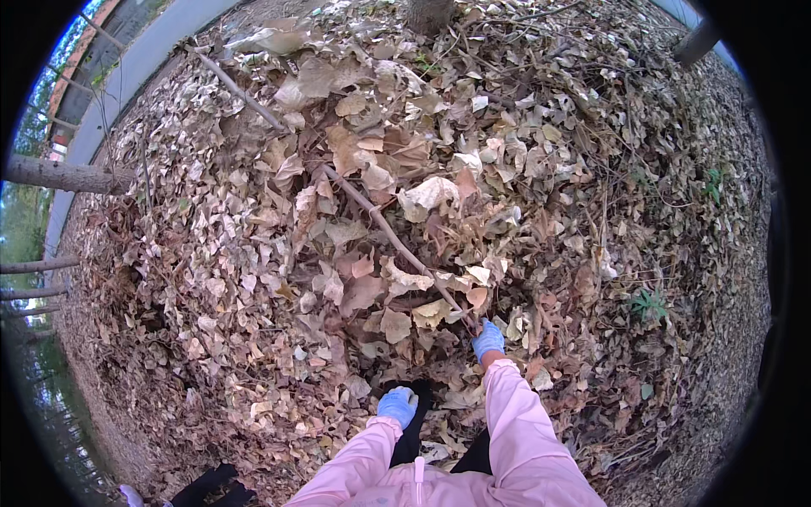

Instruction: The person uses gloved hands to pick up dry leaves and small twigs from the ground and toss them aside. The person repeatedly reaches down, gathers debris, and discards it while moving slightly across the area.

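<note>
My right hand [488,341], in a blue glove, is closed around the near end of a long brown branch [389,231]. The branch runs up and to the left, partly covered by large dry leaves [431,196]. Its fingertips are partly hidden among the leaves. My left hand [398,405], also in a blue glove, rests by my dark-clad left leg [412,428] with its fingers curled; nothing shows in it. Both arms wear pink sleeves.
Thick leaf litter covers the sloping-looking ground. Tree trunks stand at the left [70,175], top [431,14] and upper right [697,43]. A paved path [142,54] curves at upper left. Small green plants [649,304] grow at right. Dark clothing of perhaps another person [209,488] shows lower left.
</note>
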{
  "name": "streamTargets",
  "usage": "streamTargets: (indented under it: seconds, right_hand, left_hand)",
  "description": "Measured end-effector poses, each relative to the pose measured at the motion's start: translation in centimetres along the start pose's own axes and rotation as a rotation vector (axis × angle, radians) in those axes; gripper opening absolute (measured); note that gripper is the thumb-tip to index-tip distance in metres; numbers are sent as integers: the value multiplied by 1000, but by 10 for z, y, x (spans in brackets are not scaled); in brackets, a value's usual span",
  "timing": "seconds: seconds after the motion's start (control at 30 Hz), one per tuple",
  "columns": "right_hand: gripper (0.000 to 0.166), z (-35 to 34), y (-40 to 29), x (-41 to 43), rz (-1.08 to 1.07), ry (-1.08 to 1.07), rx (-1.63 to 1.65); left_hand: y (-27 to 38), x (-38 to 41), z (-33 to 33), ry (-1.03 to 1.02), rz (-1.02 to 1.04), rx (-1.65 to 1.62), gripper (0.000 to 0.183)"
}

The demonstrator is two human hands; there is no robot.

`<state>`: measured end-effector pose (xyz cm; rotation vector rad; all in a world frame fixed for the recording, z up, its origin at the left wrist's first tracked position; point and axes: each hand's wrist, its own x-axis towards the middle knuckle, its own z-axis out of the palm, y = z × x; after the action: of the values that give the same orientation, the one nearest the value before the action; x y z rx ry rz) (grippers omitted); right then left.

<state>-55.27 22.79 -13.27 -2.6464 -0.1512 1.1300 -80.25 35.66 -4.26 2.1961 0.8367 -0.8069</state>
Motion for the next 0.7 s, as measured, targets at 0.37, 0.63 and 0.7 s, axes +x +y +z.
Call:
streamTargets:
  seconds: [0.37, 0.63, 0.7]
  right_hand:
    - [32, -91, 3, -58, 11, 276, 15]
    - [20, -141, 151, -97, 255, 673, 379]
    - [19, -152, 182, -117, 217, 731, 557]
  left_hand:
    - [-158, -96, -67, -140, -307, 19, 36]
    - [-267, -219, -48, 44, -480, -50, 39]
    - [-250, -241, -19, 131, -527, -153, 38]
